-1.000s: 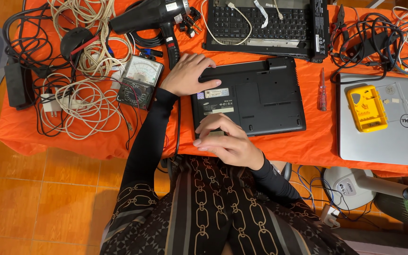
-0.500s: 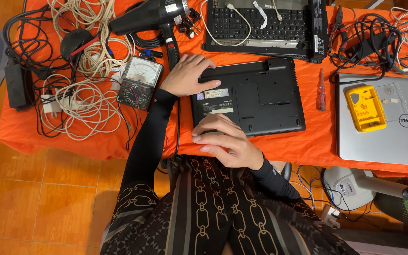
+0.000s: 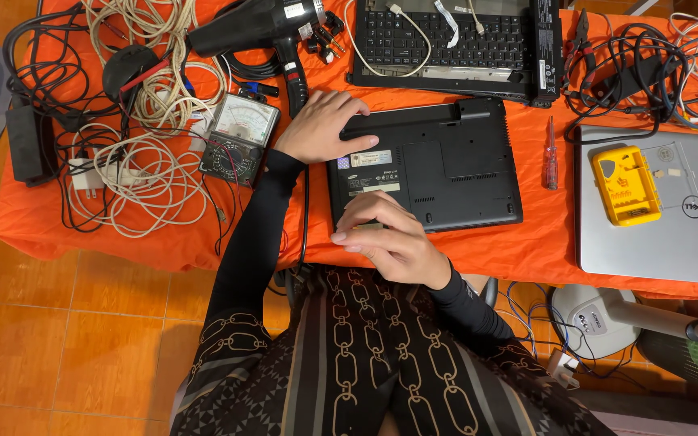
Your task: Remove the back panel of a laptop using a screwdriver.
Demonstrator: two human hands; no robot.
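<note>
Black laptop point(image 3: 426, 165) lying upside down at the centre of the frame, on the orange cloth point(image 3: 527, 246), near edge close to the table's front. Left hand point(image 3: 325, 125) flat on the laptop's upper left corner, fingers loosely together, thumb across the base, holding nothing. Right hand point(image 3: 389, 236) curled over the lower left corner, fingertips bunched and pressing down; whether anything small sits pinched beneath them cannot be told.

Possible trouble, judged from the layout: a slide of the laptop toward the table's front edge under uneven pressure, the cloth giving little grip; a small part slipping off onto the tiled floor point(image 3: 82, 323) and getting lost; a black cable point(image 3: 304, 210) running along the laptop's left side snagging on the left sleeve.

Crowded surroundings: analogue multimeter point(image 3: 240, 133) just left of the left hand, tangled white cables point(image 3: 143, 173) beyond it, black heat gun point(image 3: 260, 28) at the upper middle, dismantled keyboard tray point(image 3: 454, 44) directly above the laptop. Red screwdriver point(image 3: 552, 153) just right of the laptop, then a yellow case point(image 3: 625, 184) on a silver laptop point(image 3: 656, 242) at the right edge.
</note>
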